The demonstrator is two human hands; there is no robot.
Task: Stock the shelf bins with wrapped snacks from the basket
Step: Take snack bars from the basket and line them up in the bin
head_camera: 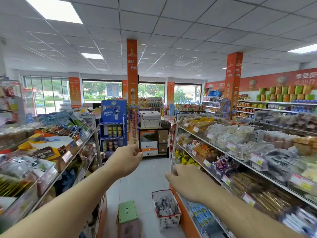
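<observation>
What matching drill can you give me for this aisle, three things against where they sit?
Things:
1. white plastic mesh basket with red rim
2. green plastic stool
3. white boxy printer

Places:
A. on the stand at the aisle's far end
B. on the floor against the right shelf's orange base
C. on the floor mid-aisle, left of the basket

Pairs: 1-B, 2-C, 3-A

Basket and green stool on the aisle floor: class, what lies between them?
Nothing: the head view shows only bare pale floor tile between the green stool and the white basket of wrapped snacks.
</observation>
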